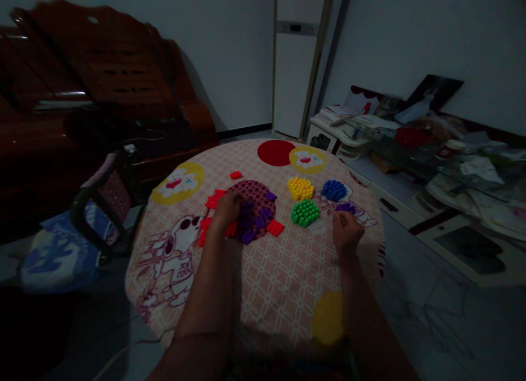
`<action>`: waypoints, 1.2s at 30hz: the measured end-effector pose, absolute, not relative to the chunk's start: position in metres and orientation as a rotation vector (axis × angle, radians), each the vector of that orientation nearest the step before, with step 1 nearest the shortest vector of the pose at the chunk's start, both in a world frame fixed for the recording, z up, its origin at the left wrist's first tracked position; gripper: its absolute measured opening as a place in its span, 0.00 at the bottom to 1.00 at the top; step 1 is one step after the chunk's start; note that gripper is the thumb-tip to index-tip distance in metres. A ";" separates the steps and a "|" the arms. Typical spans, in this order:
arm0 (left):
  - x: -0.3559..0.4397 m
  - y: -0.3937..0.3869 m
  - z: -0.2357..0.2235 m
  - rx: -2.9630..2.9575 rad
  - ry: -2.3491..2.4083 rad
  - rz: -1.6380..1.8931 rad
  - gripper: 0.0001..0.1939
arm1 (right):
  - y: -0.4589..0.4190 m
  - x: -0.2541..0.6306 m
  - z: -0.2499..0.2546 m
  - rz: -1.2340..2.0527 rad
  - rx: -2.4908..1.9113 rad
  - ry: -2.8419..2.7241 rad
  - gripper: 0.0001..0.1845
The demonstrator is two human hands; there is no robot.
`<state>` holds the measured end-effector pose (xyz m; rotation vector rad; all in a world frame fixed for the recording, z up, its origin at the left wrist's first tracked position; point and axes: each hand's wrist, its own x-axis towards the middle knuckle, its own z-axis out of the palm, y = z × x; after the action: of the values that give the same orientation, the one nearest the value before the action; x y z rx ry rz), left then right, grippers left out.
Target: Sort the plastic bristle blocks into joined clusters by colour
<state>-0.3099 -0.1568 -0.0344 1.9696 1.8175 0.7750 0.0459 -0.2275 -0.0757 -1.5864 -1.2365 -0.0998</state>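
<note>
My left hand [229, 206] is over the left side of a pile of small plastic pieces, its fingers curled together; what they hold, if anything, is hidden. Red pieces [216, 198] lie around that hand, and purple pieces [260, 221] are scattered just right of it. My right hand [347, 231] is closed at a small purple cluster [345, 208], its fingertips hidden from view. Beyond and left of it stand tight clusters of round-topped pieces: blue [334, 190], yellow [300, 188] and green [304, 212].
A patterned cloth covers the round table [283, 271]. A single red piece [235, 175] lies toward the far side. A chair [102, 205] stands at the left, with a wooden bench [123, 68] behind it. At the right is a cluttered cabinet [411, 178].
</note>
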 end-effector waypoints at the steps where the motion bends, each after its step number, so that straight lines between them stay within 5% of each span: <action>1: -0.314 -0.161 -0.033 1.952 1.853 0.803 0.16 | -0.227 0.045 -0.076 -0.094 -1.589 -1.238 0.19; 13: -0.309 -0.166 -0.036 2.074 1.847 0.396 0.12 | -0.227 0.044 -0.081 -0.084 -1.598 -1.270 0.20; 26: -0.270 -0.171 -0.026 2.013 1.923 0.700 0.07 | -0.230 0.037 -0.078 -0.051 -1.578 -1.396 0.18; 36: -0.172 -0.203 -0.020 2.229 1.198 0.902 0.07 | -0.237 0.006 -0.060 0.139 -1.220 -1.724 0.13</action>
<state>-0.1722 -0.2030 -0.0199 2.2294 1.1976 0.9020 0.0065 -0.2372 -0.0600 -1.2199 -1.7235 0.1391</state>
